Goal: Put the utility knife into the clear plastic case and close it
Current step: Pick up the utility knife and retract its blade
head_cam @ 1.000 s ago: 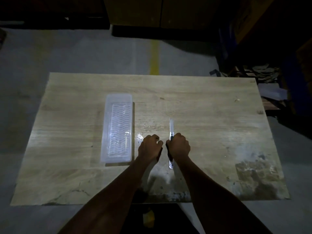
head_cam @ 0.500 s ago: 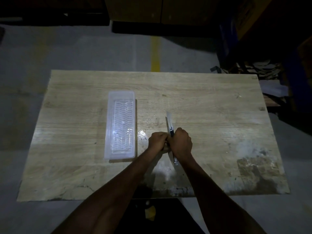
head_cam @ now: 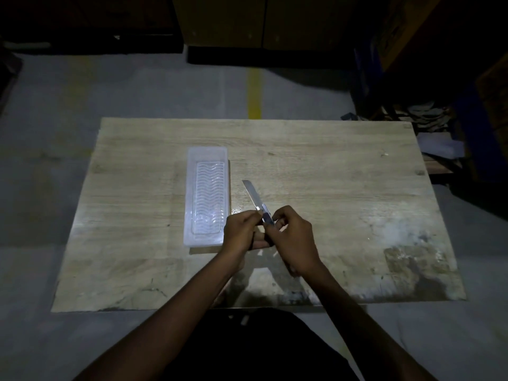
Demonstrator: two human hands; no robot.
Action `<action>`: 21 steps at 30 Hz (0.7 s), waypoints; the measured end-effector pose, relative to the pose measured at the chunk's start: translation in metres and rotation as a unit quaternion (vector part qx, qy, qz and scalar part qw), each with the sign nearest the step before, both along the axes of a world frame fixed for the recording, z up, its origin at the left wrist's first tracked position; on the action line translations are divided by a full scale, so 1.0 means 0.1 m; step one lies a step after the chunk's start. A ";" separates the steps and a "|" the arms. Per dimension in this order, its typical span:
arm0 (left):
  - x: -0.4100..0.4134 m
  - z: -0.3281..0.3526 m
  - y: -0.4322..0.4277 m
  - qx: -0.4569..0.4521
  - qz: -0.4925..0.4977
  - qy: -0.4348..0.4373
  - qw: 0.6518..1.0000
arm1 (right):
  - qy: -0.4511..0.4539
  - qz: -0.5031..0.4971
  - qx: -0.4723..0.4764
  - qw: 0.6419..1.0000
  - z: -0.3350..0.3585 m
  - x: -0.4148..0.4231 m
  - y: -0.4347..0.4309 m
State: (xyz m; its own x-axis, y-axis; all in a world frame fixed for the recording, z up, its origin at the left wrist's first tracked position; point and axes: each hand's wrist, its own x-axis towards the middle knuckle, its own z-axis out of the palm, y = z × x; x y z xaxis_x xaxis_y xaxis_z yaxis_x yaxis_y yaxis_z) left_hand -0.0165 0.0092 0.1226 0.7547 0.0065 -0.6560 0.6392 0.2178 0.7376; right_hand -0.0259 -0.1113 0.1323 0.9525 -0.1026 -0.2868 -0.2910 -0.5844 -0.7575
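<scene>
Wooden table point(head_cam: 330, 188): both hands' grip holds utility knife point(head_cam: 257, 200) beside closed case point(head_cam: 207, 195).

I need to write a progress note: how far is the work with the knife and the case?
Nothing is finished yet. In hand: both the left hand and right hand hold the utility knife above the table, its blade extended. Left: the clear plastic case lies beside the hands with no knife inside; the knife must go in and the case be closed.
</scene>
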 end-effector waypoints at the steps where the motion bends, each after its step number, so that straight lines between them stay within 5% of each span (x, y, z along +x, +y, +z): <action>1: -0.01 0.06 0.03 0.004 -0.001 -0.008 1.000 | 0.029 -0.021 0.060 0.998 0.05 0.02 0.00; 6: -0.02 0.25 0.11 0.021 -0.005 -0.046 0.999 | 0.105 -0.060 0.183 0.976 0.14 0.13 0.05; 21: -0.02 0.43 0.26 0.011 0.011 -0.094 0.995 | 0.032 -0.055 0.184 0.981 0.23 0.24 0.31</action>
State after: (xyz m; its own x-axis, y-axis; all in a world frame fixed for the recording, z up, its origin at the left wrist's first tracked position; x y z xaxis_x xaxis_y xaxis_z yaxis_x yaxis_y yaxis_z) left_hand -0.0182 0.0351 0.1652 0.8634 0.0367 -0.5032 0.4851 0.2134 0.8480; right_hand -0.0019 -0.0801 0.1555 0.9202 -0.0821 -0.3827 -0.3910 -0.2383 -0.8890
